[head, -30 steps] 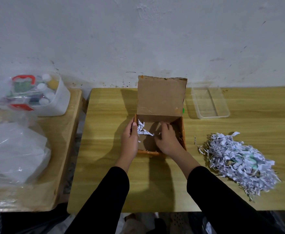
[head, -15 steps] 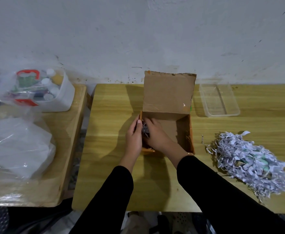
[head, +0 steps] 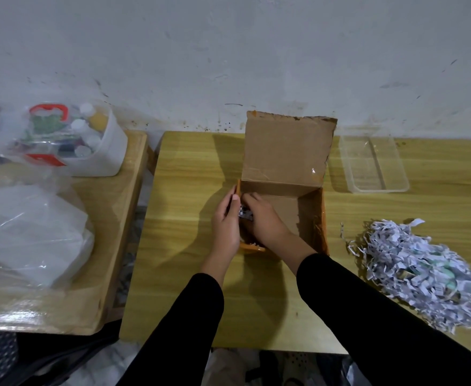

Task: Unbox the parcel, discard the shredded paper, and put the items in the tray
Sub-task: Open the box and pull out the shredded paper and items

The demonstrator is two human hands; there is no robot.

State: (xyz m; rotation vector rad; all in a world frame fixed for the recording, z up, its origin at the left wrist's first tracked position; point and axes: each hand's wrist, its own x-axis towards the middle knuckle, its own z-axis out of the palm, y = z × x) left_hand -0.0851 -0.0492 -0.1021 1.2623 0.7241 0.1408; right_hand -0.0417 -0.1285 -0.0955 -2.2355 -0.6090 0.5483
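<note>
Our two hands have drawn together against the left wall of the open brown cardboard box with orange outer sides (head: 284,207), which stands on the light wooden table (head: 187,246) with its lid flap upright. A second ago they rested apart along the box's near rim, and a loose white tuft lay spread in its left corner. Now the left hand (head: 224,227) and the right hand (head: 265,221) cup toward each other, fingers curled round a small clump of white shredded paper (head: 245,212), and only a sliver of it shows between them. The right hand has crossed from the box's middle to its left side. We judge the last shreds to be gathered and ready to lift out.

The rest of the box floor looks bare, and we see no items in it. The big pile of white shredded paper (head: 424,271), right of the box, lies as before. Greenish bits show in it, but we cannot tell what they are. The clear rectangular plastic tray (head: 373,162), right of the box's lid, has not moved, and no item shows in it.
</note>
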